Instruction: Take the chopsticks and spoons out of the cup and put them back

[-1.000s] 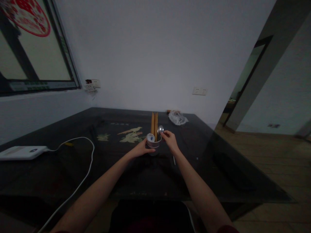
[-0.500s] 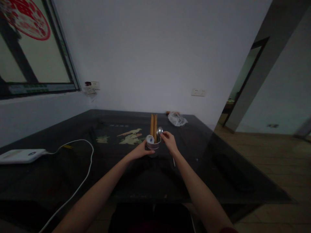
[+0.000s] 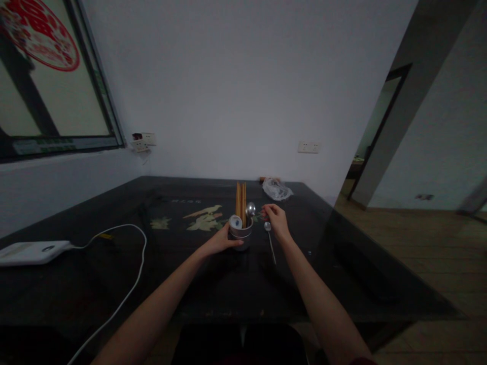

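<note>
My left hand [image 3: 220,240] is wrapped round a metal-looking cylindrical utensil holder [image 3: 243,233] standing on the dark table. Wooden chopsticks [image 3: 241,200] rise upright out of it. A shiny metal spoon [image 3: 250,209] leans at its right side, bowl up. At the front left of the rim is a white rounded piece with a small blue mark [image 3: 236,222], perhaps a ceramic spoon. To the right, my right hand [image 3: 277,219] hovers with loosely bent fingers apart and nothing visible in them. Just below its fingertips, a second metal spoon [image 3: 270,241] lies on the table, handle towards me.
A crumpled clear plastic bag [image 3: 277,189] lies at the table's back edge. A white power bank-like device [image 3: 34,252] with a white cable [image 3: 141,258] occupies the left. A dark oblong object [image 3: 365,271] lies at the right. Wall sockets [image 3: 308,147] are behind.
My right hand has let go of the metal spoon in the holder and moved right, above the spoon on the table. My left hand stays on the holder. The view has tilted slightly.
</note>
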Tool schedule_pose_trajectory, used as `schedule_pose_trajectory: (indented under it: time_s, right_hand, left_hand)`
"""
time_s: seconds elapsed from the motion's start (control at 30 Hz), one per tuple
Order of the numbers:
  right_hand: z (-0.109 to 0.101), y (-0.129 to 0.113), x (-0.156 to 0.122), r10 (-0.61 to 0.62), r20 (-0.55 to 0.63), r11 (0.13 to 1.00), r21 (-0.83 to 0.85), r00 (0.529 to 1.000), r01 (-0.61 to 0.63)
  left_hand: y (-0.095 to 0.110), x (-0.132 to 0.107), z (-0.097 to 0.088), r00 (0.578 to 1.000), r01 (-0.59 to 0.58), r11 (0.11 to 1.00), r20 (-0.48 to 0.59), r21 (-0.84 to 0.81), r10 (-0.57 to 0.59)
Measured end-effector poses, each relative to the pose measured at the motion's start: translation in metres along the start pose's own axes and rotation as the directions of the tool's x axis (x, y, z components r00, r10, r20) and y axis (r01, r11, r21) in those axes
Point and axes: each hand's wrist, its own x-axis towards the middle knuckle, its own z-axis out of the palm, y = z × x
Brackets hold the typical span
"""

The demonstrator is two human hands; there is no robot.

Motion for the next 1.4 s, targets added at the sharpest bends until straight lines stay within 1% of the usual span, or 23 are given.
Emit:
schedule_pose_trajectory:
  time_s: [0.13,0.2,0.27,0.33,0.37,0.43,0.5,0.6,0.73,0.83,0.93,1.03,1.1,1.13,1.2,1.23,1.27,1.3,1.33,1.4]
  right_hand:
    - [-0.022,-0.001,-0.002,-0.011,0.018,0.997,-0.070,1.000,0.012]
    - [-0.034,0.004,-0.007,0.003,0.030,0.992,-0.125,1.000,0.001]
    - [-0.044,0.012,-0.012,0.028,0.039,0.983,-0.180,0.999,-0.020]
    - [-0.051,0.020,-0.014,0.046,0.048,0.969,-0.245,0.998,-0.032]
    - [-0.053,0.023,-0.014,0.041,0.053,0.957,-0.288,0.998,-0.024]
    - [-0.055,0.027,-0.013,0.018,0.062,0.916,-0.400,0.998,0.008]
    - [-0.056,0.030,-0.012,0.005,0.073,0.853,-0.521,0.997,0.033]
    - [-0.058,0.033,-0.012,0.037,0.083,0.761,-0.648,0.996,0.026]
    - [-0.060,0.037,-0.012,0.085,0.091,0.685,-0.729,0.992,0.009]
    - [-0.060,0.038,-0.013,0.097,0.090,0.638,-0.770,0.991,0.007]
    - [-0.059,0.036,-0.014,0.121,0.088,0.582,-0.813,0.989,0.001]
    - [-0.058,0.034,-0.016,0.153,0.080,0.519,-0.855,0.985,-0.011]
    - [-0.058,0.033,-0.017,0.162,0.068,0.489,-0.872,0.984,-0.021]
    - [-0.058,0.032,-0.017,0.168,0.060,0.477,-0.879,0.984,-0.028]
    - [-0.060,0.030,-0.016,0.186,0.047,0.453,-0.890,0.981,-0.043]
    - [-0.061,0.029,-0.015,0.198,0.043,0.441,-0.896,0.979,-0.050]
    - [-0.063,0.029,-0.014,0.211,0.039,0.429,-0.901,0.977,-0.057]
    - [-0.064,0.028,-0.013,0.228,0.033,0.415,-0.907,0.973,-0.066]
    - [-0.065,0.028,-0.012,0.246,0.026,0.400,-0.913,0.969,-0.077]
    - [-0.068,0.027,-0.011,0.277,0.009,0.372,-0.923,0.961,-0.098]
  left_hand:
    - [0.010,0.000,-0.007,0.998,-0.021,0.999,-0.065,-0.034,0.019]
    - [0.015,-0.001,-0.011,0.995,-0.018,0.999,-0.094,-0.051,0.013]
    - [0.018,-0.001,-0.014,0.995,-0.007,0.998,-0.098,-0.060,0.001]
    - [0.020,0.000,-0.016,0.993,-0.014,0.999,-0.117,-0.046,0.008]
    - [0.022,0.000,-0.017,0.989,-0.028,0.999,-0.146,-0.037,0.022]
    - [0.025,0.001,-0.018,0.970,-0.069,0.997,-0.235,-0.024,0.062]
    - [0.029,0.000,-0.020,0.939,-0.117,0.993,-0.328,-0.018,0.105]
    - [0.033,0.000,-0.022,0.897,-0.165,0.986,-0.417,-0.008,0.146]
    - [0.038,-0.002,-0.024,0.871,-0.182,0.983,-0.463,0.009,0.165]
    - [0.047,-0.007,-0.025,0.847,-0.206,0.978,-0.493,0.043,0.200]
    - [0.062,-0.015,-0.023,0.810,-0.248,0.963,-0.521,0.109,0.268]
    - [0.082,-0.026,-0.017,0.788,-0.287,0.942,-0.516,0.176,0.336]
    - [0.097,-0.033,-0.010,0.793,-0.326,0.921,-0.469,0.214,0.389]
    - [0.105,-0.035,-0.005,0.809,-0.343,0.910,-0.418,0.234,0.413]
    - [0.120,-0.036,0.009,0.863,-0.372,0.889,-0.253,0.268,0.438]
    - [0.127,-0.034,0.017,0.895,-0.371,0.882,-0.143,0.291,0.423]
    - [0.131,-0.031,0.027,0.918,-0.364,0.872,-0.030,0.327,0.395]
    - [0.135,-0.027,0.038,0.932,-0.355,0.856,0.075,0.375,0.354]
    - [0.135,-0.022,0.050,0.937,-0.350,0.832,0.154,0.430,0.314]
    - [0.131,-0.010,0.073,0.944,-0.324,0.745,0.248,0.583,0.216]
